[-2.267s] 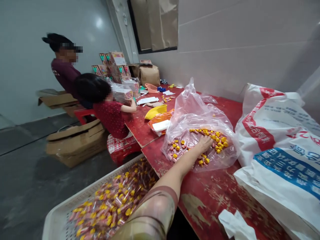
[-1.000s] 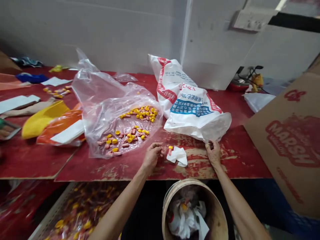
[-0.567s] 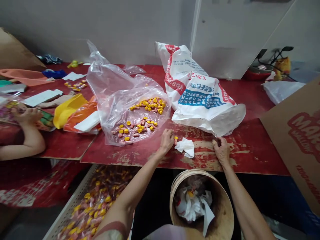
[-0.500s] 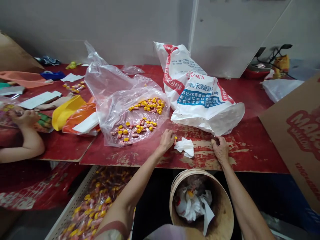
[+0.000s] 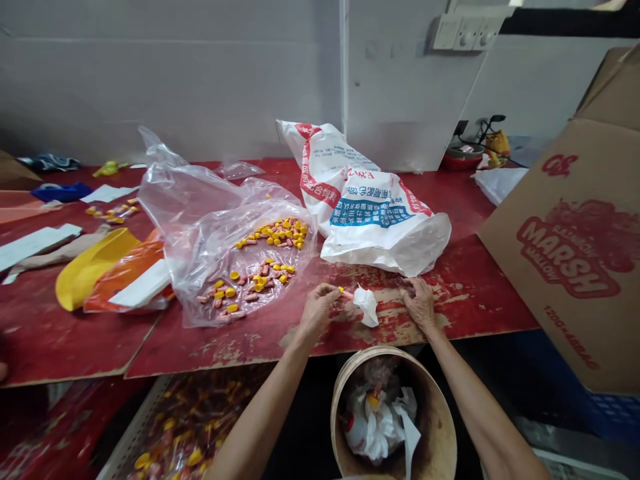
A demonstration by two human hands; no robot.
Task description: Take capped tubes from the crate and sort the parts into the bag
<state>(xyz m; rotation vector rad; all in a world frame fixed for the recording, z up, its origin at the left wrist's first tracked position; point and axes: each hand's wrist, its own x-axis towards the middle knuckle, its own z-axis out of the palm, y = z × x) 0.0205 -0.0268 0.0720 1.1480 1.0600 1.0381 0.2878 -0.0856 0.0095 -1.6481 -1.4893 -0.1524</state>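
My left hand is closed, its fingertips pinching a small pink tube with a yellow cap above the worn red table. Just right of the tube lies a crumpled white tissue. My right hand rests at the front of the table below the white printed sack, fingers bent; whatever is between them is too small to make out. Left of my left hand, a clear plastic bag lies open with many yellow-capped pink pieces in and on it.
Below the table edge stands a round bin with crumpled tissues. A crate of capped pieces is at the lower left. A large cardboard box stands at right. Yellow and orange packets lie at left.
The camera view has turned right and up. My left hand has lifted the capped tube from beside the tissue. The other person's arm at left has mostly left the view.
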